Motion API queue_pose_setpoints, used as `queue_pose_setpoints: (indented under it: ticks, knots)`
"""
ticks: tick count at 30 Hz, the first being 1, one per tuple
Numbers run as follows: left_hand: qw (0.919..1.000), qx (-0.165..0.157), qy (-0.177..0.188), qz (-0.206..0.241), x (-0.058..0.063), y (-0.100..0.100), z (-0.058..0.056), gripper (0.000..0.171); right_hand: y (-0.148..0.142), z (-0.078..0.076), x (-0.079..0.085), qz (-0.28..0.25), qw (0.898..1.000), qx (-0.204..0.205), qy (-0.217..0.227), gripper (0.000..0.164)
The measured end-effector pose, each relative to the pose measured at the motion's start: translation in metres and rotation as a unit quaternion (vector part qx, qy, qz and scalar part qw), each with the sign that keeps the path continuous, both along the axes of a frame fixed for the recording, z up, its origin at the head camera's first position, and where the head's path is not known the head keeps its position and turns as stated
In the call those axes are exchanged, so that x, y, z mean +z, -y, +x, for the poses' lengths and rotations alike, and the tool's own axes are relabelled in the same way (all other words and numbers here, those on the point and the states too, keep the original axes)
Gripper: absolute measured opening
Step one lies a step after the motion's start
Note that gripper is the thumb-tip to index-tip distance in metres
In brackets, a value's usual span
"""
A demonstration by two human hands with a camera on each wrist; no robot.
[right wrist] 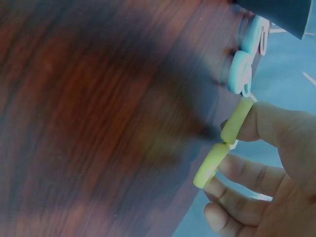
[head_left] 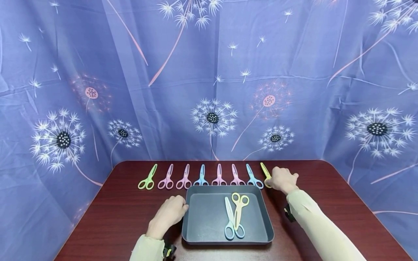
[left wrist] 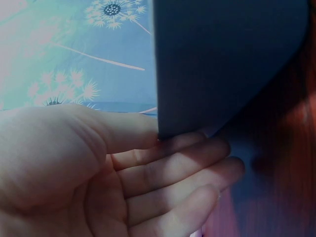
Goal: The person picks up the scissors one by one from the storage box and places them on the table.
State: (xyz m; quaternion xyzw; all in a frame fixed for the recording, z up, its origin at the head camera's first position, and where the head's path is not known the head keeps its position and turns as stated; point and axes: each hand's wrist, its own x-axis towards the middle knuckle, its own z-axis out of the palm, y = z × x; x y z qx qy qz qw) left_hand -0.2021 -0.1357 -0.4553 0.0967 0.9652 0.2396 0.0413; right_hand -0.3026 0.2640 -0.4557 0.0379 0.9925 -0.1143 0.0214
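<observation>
At the tray's left side my left hand [head_left: 169, 212] grips the dark grey tray [head_left: 204, 215]. The left wrist view shows the thumb and fingers pinching the tray wall [left wrist: 227, 54]. Inside the tray lie light blue scissors [head_left: 229, 208] and pale yellow scissors [head_left: 238, 214], crossing at their lower parts. Over at the right end of the row, my right hand [head_left: 283, 179] holds yellow scissors [head_left: 265, 169] by the handle loops. In the right wrist view the thumb is in one yellow loop [right wrist: 237, 121], with fingers at the other; the blades are mostly hidden.
Several more scissors line the back of the dark red table [head_left: 114, 206]: green scissors [head_left: 149, 177] at the left, then pink and blue ones, with blue scissors [head_left: 252, 175] nearest my right hand. A blue dandelion-print curtain [head_left: 176, 119] hangs behind the table.
</observation>
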Motion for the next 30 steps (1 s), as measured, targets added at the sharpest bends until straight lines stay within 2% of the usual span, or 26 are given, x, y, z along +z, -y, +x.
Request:
queue_pose_setpoints:
  ticks: [14,30]
  knots:
    - [1.0,-0.004,0.001,0.005,-0.0022,0.0006,0.0003,0.038,0.0037,-0.0013,-0.0064,-0.004,1.0,-0.015,0.007,0.021]
    - [1.0,-0.004,0.003,0.006,-0.0012,0.0004,0.001,0.036,0.0058,0.0005,-0.0082,0.0,1.0,-0.016,-0.007,0.019]
